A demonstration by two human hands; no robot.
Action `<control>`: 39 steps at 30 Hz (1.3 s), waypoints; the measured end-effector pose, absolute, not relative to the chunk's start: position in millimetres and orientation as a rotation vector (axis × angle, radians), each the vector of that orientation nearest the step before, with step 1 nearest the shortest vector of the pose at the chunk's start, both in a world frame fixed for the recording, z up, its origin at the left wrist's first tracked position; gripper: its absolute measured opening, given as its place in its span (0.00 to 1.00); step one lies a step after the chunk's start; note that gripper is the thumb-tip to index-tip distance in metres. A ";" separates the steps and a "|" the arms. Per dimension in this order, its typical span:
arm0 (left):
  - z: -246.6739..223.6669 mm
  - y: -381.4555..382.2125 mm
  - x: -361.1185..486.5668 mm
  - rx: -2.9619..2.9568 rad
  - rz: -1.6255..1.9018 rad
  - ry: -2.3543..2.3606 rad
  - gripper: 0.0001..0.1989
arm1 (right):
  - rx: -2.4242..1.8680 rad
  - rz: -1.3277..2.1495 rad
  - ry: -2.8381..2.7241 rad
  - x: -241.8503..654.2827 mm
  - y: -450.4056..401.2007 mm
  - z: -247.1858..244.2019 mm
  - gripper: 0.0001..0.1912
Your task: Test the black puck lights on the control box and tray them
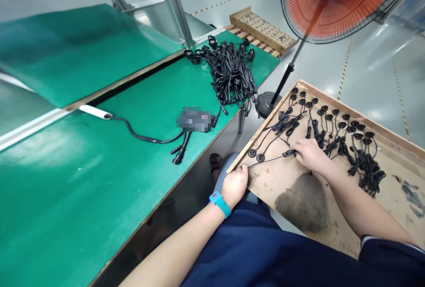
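My left hand (235, 184), with a blue wristband (219, 203), is closed at the near left corner of a shallow wooden tray (360, 220). A thin black cable (268, 161) runs from its fingers towards my right hand. My right hand (308, 154) is over the tray, its fingers pinched on the bundled part of that cable. Two round black cable ends (260, 158) lie beside the stretched cable. Farther back in the tray lie several coiled black cables (368, 169) with round ends. My fingertips partly hide what they grip.
On the green-topped table (159, 207) at left lie a large pile of black cables (230, 72) and a pixelated dark box (195, 119) with a cord. An orange stand fan (318, 8) rises behind the tray. A filled wooden box (264, 30) sits farther back.
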State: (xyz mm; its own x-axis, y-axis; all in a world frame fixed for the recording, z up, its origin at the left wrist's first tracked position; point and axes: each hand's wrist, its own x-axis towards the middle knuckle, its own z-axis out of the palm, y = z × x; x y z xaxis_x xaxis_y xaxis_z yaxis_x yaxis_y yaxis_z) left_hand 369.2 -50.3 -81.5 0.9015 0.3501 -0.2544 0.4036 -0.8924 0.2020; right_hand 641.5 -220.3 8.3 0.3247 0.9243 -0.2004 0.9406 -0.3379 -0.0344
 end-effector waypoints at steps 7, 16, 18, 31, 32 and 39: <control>-84.3 -60.5 372.0 2.725 -0.249 0.509 0.09 | 2.361 -0.081 1.703 651.4 -162.8 1.3 0.15; -84.9 -53.3 357.8 2.700 -0.256 0.630 0.11 | 2.451 0.099 1.883 637.2 -138.3 20.7 0.12; -88.5 -53.6 359.3 2.714 -0.254 0.636 0.12 | 2.465 0.114 1.925 637.3 -128.4 27.7 0.12; -90.3 -50.4 366.1 2.757 -0.282 0.768 0.18 | 2.716 -0.356 1.969 596.0 -134.3 -43.4 0.10; -90.0 -49.5 365.7 2.752 -0.277 0.756 0.18 | 2.716 -0.459 1.948 583.8 -142.1 -49.1 0.10; -78.5 -45.5 363.3 2.670 -0.298 0.732 0.19 | 2.689 -0.595 1.856 564.0 -156.5 -65.7 0.05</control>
